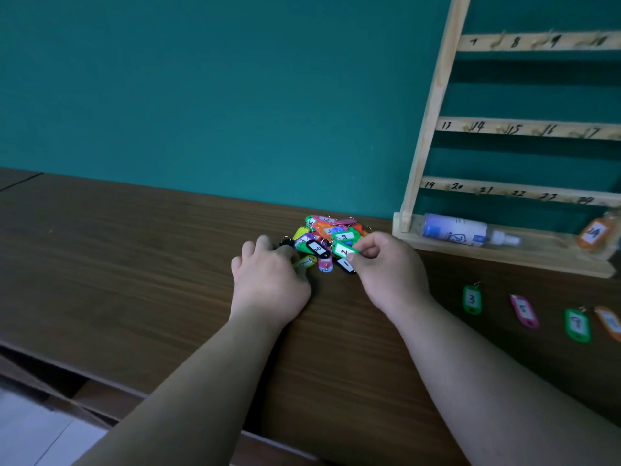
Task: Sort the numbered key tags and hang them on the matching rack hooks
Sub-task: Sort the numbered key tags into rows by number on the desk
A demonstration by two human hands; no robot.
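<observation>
A pile of coloured numbered key tags (327,235) lies on the brown table near the teal wall. My right hand (386,270) pinches a green tag marked 2 (344,251) at the pile's right edge. My left hand (268,280) rests at the pile's left side, its fingertips curled onto a yellow tag (307,261); whether it grips that tag is hidden. The wooden rack (517,129) with numbered hook rails leans against the wall at the right. An orange tag marked 24 (594,233) hangs at its lower right.
A white spray bottle (467,230) lies on the rack's base ledge. Sorted tags lie on the table (134,250) to the right: green 3 (472,299), pink 5 (523,311), green 9 (577,324) and an orange one (610,322). The table's front edge runs diagonally at lower left.
</observation>
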